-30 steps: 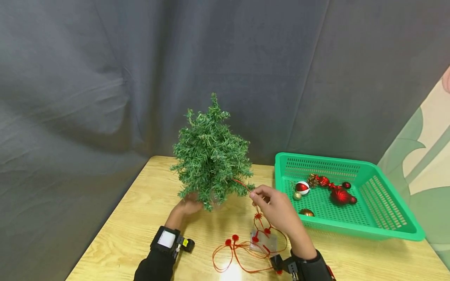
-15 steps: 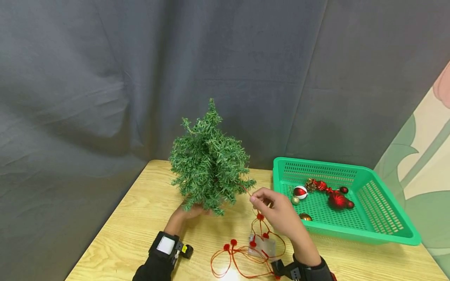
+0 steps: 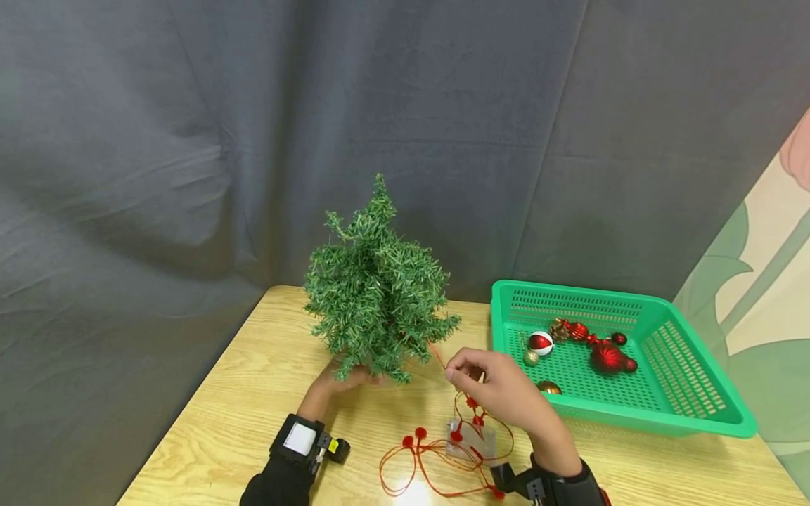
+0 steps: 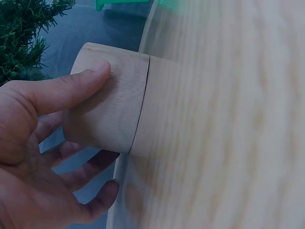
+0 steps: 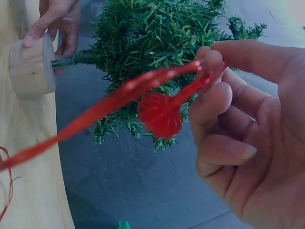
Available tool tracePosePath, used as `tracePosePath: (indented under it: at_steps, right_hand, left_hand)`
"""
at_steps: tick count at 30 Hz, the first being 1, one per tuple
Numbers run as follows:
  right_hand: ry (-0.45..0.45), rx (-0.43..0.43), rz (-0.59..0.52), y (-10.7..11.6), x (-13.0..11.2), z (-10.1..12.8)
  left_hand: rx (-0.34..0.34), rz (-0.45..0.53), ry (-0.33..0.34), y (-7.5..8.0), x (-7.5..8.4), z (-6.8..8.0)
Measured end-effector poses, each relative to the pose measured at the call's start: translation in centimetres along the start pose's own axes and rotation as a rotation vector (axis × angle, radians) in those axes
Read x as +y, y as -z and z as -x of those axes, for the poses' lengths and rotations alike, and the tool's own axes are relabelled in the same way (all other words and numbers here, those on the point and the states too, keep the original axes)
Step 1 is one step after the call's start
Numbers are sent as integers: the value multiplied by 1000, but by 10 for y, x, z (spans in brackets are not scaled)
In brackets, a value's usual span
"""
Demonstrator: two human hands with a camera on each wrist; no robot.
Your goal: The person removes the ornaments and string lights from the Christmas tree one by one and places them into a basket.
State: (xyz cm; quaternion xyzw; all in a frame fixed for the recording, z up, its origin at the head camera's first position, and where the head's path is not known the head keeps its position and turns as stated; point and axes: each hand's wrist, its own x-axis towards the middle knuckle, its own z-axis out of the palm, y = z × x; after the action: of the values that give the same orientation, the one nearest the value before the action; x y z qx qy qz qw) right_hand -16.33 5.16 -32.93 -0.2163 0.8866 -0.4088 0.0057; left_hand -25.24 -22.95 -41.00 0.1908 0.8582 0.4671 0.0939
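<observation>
A small artificial Christmas tree (image 3: 376, 295) stands on the table, its round wooden base (image 4: 109, 98) seen in the left wrist view. My left hand (image 3: 342, 379) grips that base, thumb on its side and fingers around behind. In the head view, branches partly cover these fingers. My right hand (image 3: 496, 386) pinches a red string-light cord (image 5: 105, 107) between thumb and fingertips, just right of the lower branches. A red ribbed bulb cover (image 5: 160, 115) hangs beside the pinch. From my hand, one stretch of cord runs up to the tree.
More red cord (image 3: 420, 471) with pompom-like red pieces lies looped on the wooden table (image 3: 221, 414). Under it sits a clear box (image 3: 477, 443). At right, a green basket (image 3: 633, 414) holds several baubles (image 3: 607, 358). A grey curtain (image 3: 405, 105) hangs behind.
The tree has turned a little on its base, and my left hand, blurred earlier, is now steady there. My right hand has shifted slightly lower, still pinching the cord.
</observation>
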Motion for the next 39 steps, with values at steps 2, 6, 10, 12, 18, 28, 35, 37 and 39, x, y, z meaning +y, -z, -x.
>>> tracePosePath:
  at_steps: [2, 6, 10, 12, 18, 28, 35, 37, 39]
  right_hand:
    - [12, -22, 0, 0, -1, 0]
    - [54, -45, -18, 2, -3, 2]
    - [105, -48, -42, 4, -6, 4]
    - [129, -47, -50, 5, -7, 5]
    - [159, -21, -98, 6, -10, 9]
    - [172, 4, -144, 9, -11, 11]
    - [239, 5, -232, 11, -11, 11]
    - [239, 10, -242, 11, -11, 11]
    - [236, 13, -243, 12, -11, 11]
  left_hand:
    - [-17, 4, 2, 0, 0, -1]
    - [-31, -2, -2, 2, 2, -1]
    - [-26, -1, -3, 3, 6, 2]
    - [-14, 9, -5, 3, 8, 2]
    - [-2, 24, -2, 1, 6, -1]
    - [-49, 125, 12, 4, 3, -8]
    - [64, 86, 103, -7, -24, -20]
    - [106, 115, 151, -10, -30, -22]
    - [113, 136, 180, -12, -33, -22]
